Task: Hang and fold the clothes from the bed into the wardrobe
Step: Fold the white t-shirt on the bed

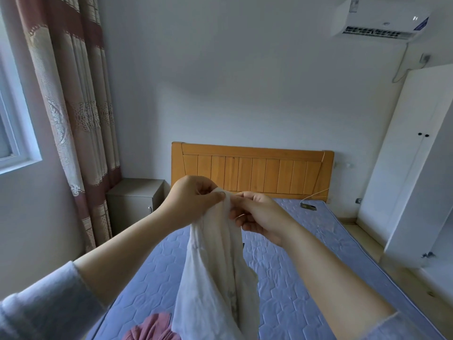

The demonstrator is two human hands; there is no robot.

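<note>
A white garment (215, 278) hangs from both hands above the blue quilted mattress (294, 278). My left hand (193, 200) pinches its top edge between thumb and fingers. Right beside it, my right hand (259, 217) grips the same top edge with curled fingers. The cloth falls in loose folds toward the bottom of the view. A pink garment (152, 327) lies bunched on the mattress at the lower edge, partly hidden by the white one. The white wardrobe (416, 155) stands at the right with one door (421, 217) swung open.
A wooden headboard (252, 168) stands against the far wall. A grey bedside cabinet (134, 200) sits left of the bed, next to a patterned curtain (73, 119). A small dark object with a cord (308, 206) lies near the headboard. An air conditioner (380, 18) is mounted high right.
</note>
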